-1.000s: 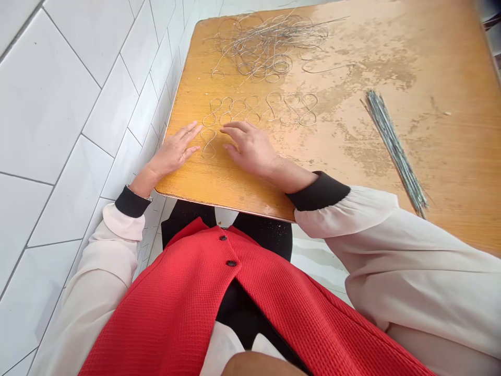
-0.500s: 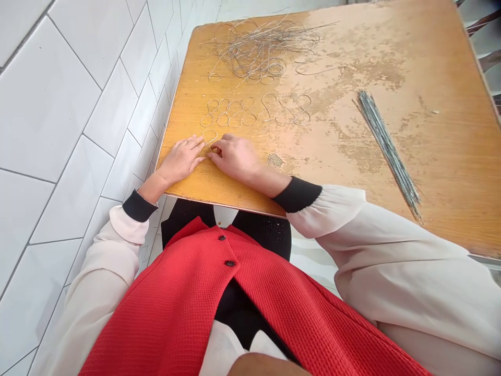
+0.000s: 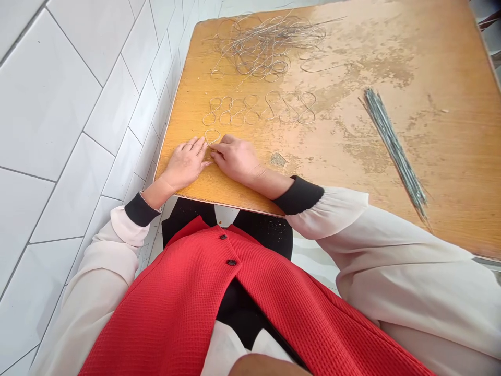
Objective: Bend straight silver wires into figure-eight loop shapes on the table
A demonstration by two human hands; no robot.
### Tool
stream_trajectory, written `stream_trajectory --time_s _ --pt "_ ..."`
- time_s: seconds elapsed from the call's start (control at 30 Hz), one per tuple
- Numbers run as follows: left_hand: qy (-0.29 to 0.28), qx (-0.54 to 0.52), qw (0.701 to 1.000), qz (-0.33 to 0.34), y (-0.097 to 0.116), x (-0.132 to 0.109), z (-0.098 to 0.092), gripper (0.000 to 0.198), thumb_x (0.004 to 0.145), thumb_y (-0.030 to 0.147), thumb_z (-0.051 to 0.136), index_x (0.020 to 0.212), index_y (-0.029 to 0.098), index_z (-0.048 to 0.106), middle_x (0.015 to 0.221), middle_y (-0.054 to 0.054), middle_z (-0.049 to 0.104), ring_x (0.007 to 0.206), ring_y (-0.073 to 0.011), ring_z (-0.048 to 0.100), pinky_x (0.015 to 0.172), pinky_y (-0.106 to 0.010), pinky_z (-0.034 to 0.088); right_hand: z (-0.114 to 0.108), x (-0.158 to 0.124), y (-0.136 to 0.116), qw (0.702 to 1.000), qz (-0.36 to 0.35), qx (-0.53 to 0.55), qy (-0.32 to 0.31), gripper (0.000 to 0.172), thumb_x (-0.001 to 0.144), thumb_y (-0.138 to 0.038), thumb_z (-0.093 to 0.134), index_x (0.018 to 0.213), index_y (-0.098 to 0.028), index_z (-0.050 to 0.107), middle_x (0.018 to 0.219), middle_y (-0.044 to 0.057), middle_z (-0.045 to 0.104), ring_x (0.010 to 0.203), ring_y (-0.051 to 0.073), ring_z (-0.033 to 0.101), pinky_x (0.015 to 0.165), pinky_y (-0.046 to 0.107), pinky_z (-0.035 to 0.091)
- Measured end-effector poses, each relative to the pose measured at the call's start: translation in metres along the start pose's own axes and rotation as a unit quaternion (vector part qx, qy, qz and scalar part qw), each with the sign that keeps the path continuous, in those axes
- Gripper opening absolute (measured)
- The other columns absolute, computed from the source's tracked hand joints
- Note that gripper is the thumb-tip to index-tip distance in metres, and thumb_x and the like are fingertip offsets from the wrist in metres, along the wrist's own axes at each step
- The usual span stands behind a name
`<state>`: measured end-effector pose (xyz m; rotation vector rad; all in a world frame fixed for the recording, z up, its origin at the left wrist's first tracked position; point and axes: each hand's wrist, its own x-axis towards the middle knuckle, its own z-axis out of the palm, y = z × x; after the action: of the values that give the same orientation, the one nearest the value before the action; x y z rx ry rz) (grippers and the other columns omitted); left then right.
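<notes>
A thin wire (image 3: 212, 131) bent into a loop lies on the wooden table, between and just beyond my fingertips; its lower part is partly covered by them. My left hand (image 3: 187, 163) lies flat on the tabletop, fingers stretched out, with the fingertips at the wire's left side. My right hand (image 3: 237, 159) is curled, thumb and index finger pinched on the wire beside the left fingertips. Just past both hands runs a row of several wires bent into figure-eight and S shapes (image 3: 250, 109).
A tangled heap of loose wire (image 3: 270, 44) lies at the table's far side. To the right, a bundle of straight grey wires (image 3: 396, 154) rests at a slant on the worn wooden table (image 3: 332, 151). A white tiled wall (image 3: 78, 120) stands close on the left.
The view has shifted slightly. My left fingers lie a little more spread, and more of the wire's loop shows past the fingertips. My right hand stays pinched in nearly the same spot.
</notes>
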<state>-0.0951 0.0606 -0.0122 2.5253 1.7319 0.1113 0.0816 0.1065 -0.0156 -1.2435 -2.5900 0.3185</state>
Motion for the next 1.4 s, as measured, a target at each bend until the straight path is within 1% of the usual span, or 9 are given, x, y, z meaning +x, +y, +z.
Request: stream_trajectory --time_s 0.17,0.3,0.43,0.57,0.73,0.93,1.17,1.27,1.4 --pt "0.03 -0.072 0.997 -0.017 -0.013 0.004 -0.004 0.045 0.105 0.029 0.044 0.144 0.01 0.056 0.153 -0.021 0.056 0.144 -0.0297 0.054 0.119 -0.046 0.042 0.0 0.0 0.01 0.999 0.029 0.015 0.023 0.035 0.098 -0.031 0.047 0.109 -0.014 0.077 0.104 0.016 0.073 0.087 0.028 0.067 0.074 0.038 0.047" --pt "0.056 -0.115 0.984 -0.124 -0.029 0.021 -0.022 0.033 0.103 0.029 0.047 0.121 0.013 0.07 0.125 -0.016 0.074 0.119 -0.0275 0.069 0.107 -0.042 0.051 0.001 0.012 0.02 0.997 0.056 0.036 0.049 0.035 0.1 -0.031 0.047 0.115 -0.016 0.075 0.109 0.017 0.072 0.093 0.028 0.067 0.08 0.041 0.05" --pt "0.043 -0.138 0.972 -0.183 -0.033 0.044 -0.029 0.021 0.096 0.026 0.058 0.102 0.015 0.075 0.108 -0.013 0.077 0.107 -0.0269 0.071 0.099 -0.041 0.053 0.002 0.039 0.03 0.996 0.052 0.037 0.058 0.035 0.1 -0.031 0.047 0.119 -0.019 0.074 0.116 0.015 0.071 0.101 0.03 0.067 0.085 0.044 0.051" --pt "0.051 -0.143 0.969 -0.195 -0.028 0.055 -0.021 0.017 0.093 0.021 0.058 0.093 0.017 0.075 0.106 -0.012 0.077 0.103 -0.025 0.071 0.097 -0.039 0.053 0.007 0.064 0.036 0.999 0.015 0.003 0.029 0.033 0.099 -0.031 0.048 0.109 -0.018 0.077 0.111 0.015 0.073 0.099 0.031 0.068 0.083 0.045 0.053" --pt "0.049 -0.154 0.967 -0.199 -0.022 0.053 -0.02 0.018 0.093 0.021 0.057 0.091 0.018 0.075 0.106 -0.01 0.078 0.106 -0.0246 0.07 0.097 -0.038 0.052 0.014 0.076 0.031 0.998 0.014 -0.055 0.019 0.031 0.098 -0.024 0.047 0.087 -0.012 0.074 0.099 0.02 0.072 0.093 0.034 0.069 0.08 0.048 0.053" --pt "0.054 -0.163 0.966 -0.194 -0.016 0.046 -0.023 0.022 0.094 0.021 0.054 0.092 0.018 0.075 0.11 -0.01 0.077 0.11 -0.0246 0.069 0.101 -0.038 0.051 0.019 0.079 0.029 0.997 0.001 -0.066 0.031 0.035 0.101 -0.031 0.045 0.089 -0.011 0.071 0.099 0.02 0.072 0.094 0.033 0.07 0.081 0.047 0.054" --pt "0.05 -0.182 0.969 -0.16 -0.012 0.033 -0.017 0.015 0.09 0.021 0.06 0.091 0.018 0.075 0.1 -0.007 0.078 0.095 -0.0217 0.071 0.093 -0.038 0.055 0.022 0.062 0.038 0.996 -0.011 -0.079 0.043 0.033 0.099 -0.03 0.044 0.102 -0.012 0.072 0.104 0.021 0.072 0.084 0.03 0.069 0.071 0.041 0.052" --pt "0.048 -0.19 0.971 -0.137 -0.009 0.019 -0.013 0.012 0.089 0.022 0.063 0.09 0.019 0.074 0.096 -0.007 0.078 0.091 -0.0214 0.07 0.089 -0.038 0.056 0.013 0.043 0.037 0.998 -0.004 -0.051 0.034 0.03 0.097 -0.028 0.045 0.105 -0.015 0.072 0.108 0.02 0.072 0.081 0.03 0.068 0.069 0.042 0.051" --pt "0.054 -0.185 0.975 -0.11 -0.007 0.001 -0.015 0.015 0.091 0.022 0.059 0.092 0.019 0.073 0.096 -0.006 0.078 0.091 -0.0204 0.069 0.089 -0.037 0.055 -0.006 0.014 0.035 0.999 0.012 0.007 0.035 0.033 0.098 -0.032 0.044 0.112 -0.021 0.073 0.112 0.014 0.073 0.09 0.029 0.066 0.075 0.042 0.051"
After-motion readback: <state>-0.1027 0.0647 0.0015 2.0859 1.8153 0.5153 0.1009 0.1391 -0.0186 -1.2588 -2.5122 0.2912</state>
